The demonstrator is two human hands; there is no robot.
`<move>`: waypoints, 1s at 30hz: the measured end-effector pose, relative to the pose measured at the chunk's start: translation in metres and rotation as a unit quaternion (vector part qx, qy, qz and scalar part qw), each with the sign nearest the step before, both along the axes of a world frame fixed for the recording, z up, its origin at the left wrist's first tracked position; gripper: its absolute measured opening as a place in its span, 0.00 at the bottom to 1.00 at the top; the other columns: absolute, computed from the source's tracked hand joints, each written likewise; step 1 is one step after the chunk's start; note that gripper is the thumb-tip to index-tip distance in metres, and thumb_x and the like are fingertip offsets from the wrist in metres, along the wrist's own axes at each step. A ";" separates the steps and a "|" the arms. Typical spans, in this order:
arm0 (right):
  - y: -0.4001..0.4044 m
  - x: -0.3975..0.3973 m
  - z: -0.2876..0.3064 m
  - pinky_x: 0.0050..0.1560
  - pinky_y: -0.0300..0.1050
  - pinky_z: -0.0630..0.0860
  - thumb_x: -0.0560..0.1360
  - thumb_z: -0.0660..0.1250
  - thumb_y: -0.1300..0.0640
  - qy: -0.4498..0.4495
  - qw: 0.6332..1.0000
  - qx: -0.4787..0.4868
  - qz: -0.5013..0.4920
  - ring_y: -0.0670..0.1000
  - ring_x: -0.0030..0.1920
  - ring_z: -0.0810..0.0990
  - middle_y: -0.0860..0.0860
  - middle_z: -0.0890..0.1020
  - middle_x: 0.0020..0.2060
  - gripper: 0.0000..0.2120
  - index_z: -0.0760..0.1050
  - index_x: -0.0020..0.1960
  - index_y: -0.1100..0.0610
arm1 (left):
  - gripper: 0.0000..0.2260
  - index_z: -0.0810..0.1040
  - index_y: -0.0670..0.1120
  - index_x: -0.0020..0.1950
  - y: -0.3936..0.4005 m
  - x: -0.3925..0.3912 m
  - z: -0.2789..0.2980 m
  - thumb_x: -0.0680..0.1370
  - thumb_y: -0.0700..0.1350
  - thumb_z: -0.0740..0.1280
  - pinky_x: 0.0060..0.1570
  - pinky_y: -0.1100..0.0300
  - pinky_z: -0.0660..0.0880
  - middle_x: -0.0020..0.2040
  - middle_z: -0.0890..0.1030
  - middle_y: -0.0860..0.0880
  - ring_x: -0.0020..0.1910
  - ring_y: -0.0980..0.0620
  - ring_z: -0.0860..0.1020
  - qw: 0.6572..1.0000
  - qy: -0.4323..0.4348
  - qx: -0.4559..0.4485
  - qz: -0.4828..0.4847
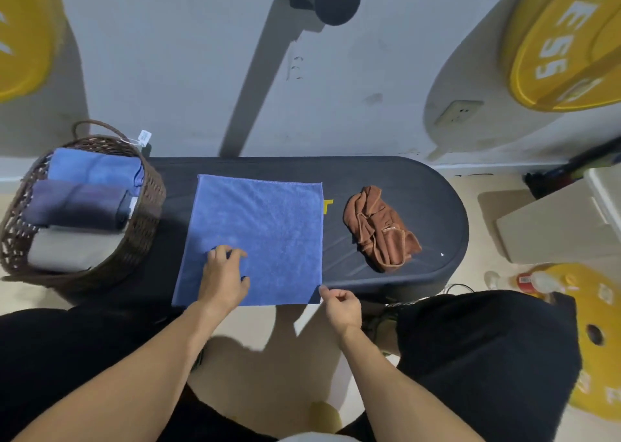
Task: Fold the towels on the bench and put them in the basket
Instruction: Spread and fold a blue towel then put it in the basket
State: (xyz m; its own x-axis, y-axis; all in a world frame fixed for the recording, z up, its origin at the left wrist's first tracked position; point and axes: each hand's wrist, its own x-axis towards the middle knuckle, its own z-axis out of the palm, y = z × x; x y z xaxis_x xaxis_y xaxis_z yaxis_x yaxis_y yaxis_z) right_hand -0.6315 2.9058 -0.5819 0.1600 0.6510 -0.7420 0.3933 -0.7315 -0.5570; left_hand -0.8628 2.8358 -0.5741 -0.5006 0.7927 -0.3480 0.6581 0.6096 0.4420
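A blue towel (258, 236) is spread on the bench (420, 186), pressed by the left hand (223, 278); its near corner is pinched by the right hand (342, 309), ready for folding across.

Bare forearms, no sleeves or wristwear visible on left hand (223, 278) or right hand (342, 309); black shorts (487, 351) over both thighs.
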 end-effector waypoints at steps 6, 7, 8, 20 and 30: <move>-0.005 0.004 -0.006 0.48 0.51 0.80 0.77 0.70 0.60 0.240 0.955 -0.156 -0.077 0.54 0.41 0.81 0.58 0.83 0.43 0.08 0.77 0.53 0.63 | 0.18 0.73 0.50 0.65 -0.032 0.034 0.002 0.77 0.50 0.67 0.65 0.56 0.66 0.62 0.68 0.51 0.65 0.49 0.66 0.985 0.000 -0.065 -0.159; -0.004 0.003 -0.005 0.40 0.48 0.77 0.76 0.70 0.62 0.244 0.953 -0.160 -0.080 0.53 0.36 0.78 0.58 0.81 0.38 0.06 0.76 0.52 0.63 | 0.18 0.73 0.50 0.66 -0.036 0.035 0.003 0.77 0.50 0.67 0.66 0.56 0.66 0.63 0.68 0.51 0.66 0.49 0.66 0.984 0.003 -0.072 -0.165; -0.003 0.003 -0.005 0.35 0.46 0.73 0.76 0.71 0.63 0.242 0.953 -0.165 -0.079 0.52 0.32 0.75 0.57 0.78 0.34 0.06 0.76 0.50 0.62 | 0.18 0.73 0.50 0.67 -0.039 0.036 0.005 0.78 0.51 0.66 0.66 0.55 0.66 0.63 0.68 0.51 0.66 0.49 0.66 0.983 0.006 -0.076 -0.166; 0.003 -0.003 0.020 0.39 0.45 0.81 0.71 0.77 0.63 0.243 0.965 -0.089 -0.035 0.56 0.41 0.85 0.60 0.84 0.43 0.11 0.76 0.47 0.62 | 0.21 0.70 0.49 0.69 -0.028 0.051 0.025 0.77 0.51 0.67 0.65 0.56 0.69 0.65 0.72 0.53 0.67 0.51 0.70 0.988 -0.038 0.009 -0.149; 0.016 -0.024 0.078 0.36 0.45 0.80 0.75 0.73 0.62 0.235 0.966 0.052 0.095 0.54 0.34 0.83 0.59 0.85 0.38 0.14 0.72 0.56 0.62 | 0.13 0.80 0.49 0.62 -0.005 0.079 0.037 0.77 0.45 0.70 0.54 0.54 0.77 0.55 0.84 0.51 0.55 0.50 0.80 0.976 -0.091 0.196 -0.026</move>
State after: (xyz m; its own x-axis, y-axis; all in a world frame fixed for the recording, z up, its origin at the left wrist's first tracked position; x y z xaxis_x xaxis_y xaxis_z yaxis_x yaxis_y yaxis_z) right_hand -0.6552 2.9219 -0.5041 -0.3080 0.7098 -0.6335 0.2007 -0.6024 -0.7726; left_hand -0.7843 2.8303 -0.5368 -0.4148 0.9052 -0.0927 0.5724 0.3388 0.7467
